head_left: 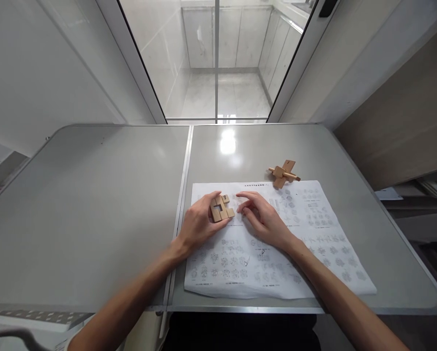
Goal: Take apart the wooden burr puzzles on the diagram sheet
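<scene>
Here we are at the grey worktop (pixel 94 219), and the left hand (pixel 198 218) has the wooden puzzle (pixel 224 214) in its grasp, fingers along the far side, thumb along the near side. It's a flat little cluster of pale blocks, with a dark gap showing in its middle, a notch on the side facing right, and a small dark mark on the block at its far right corner. Across from it, the right hand (pixel 260 218) is released, fingers loosely bent and pointing in at the puzzle, near it but with a slice of white visible between; nothing shows in its grip. Both hands are working above a big paper sheet (pixel 277 273), printed with rows of small grey drawings and lines of text too fine to read, its near edge curling slightly. The puzzle is over the left part of that sheet, towards the far edge. And look further out to the right: a second puzzle (pixel 283 173), browner, its pieces crossed with a thin rod through them, sits at the sheet's far edge. Left of the paper, a metal strip (pixel 182 195) runs front to back across the worktop. Beyond the far side stands a glass door (pixel 196 97), pale cabinets (pixel 229 34) showing through it.
</scene>
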Motion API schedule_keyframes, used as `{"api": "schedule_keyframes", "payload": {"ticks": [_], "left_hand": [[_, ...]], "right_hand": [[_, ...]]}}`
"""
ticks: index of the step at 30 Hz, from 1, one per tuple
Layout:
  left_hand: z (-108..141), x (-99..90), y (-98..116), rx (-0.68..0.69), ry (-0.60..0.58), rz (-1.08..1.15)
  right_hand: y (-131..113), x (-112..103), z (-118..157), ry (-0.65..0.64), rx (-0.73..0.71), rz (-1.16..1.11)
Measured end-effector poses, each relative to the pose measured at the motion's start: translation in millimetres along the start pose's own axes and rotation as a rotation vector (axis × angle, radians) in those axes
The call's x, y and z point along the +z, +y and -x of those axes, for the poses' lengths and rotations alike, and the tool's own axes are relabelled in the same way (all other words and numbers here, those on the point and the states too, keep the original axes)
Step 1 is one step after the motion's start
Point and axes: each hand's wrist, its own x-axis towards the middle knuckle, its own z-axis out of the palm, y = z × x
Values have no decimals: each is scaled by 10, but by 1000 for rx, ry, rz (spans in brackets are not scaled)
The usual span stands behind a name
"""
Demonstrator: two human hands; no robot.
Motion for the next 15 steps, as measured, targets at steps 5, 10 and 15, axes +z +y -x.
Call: {"api": "schedule_keyframes", "payload": {"ticks": [5, 10, 15], "left_hand": [[-65, -127, -119, -91, 89, -50], [-123, -240, -211, -187, 167, -104], [-164, -293, -277, -254, 226, -157]], "right_hand": [[-16, -14, -12, 31, 4, 28], [-37, -16, -17, 38, 14, 44], [-32, -21, -21, 47, 5, 42]]}}
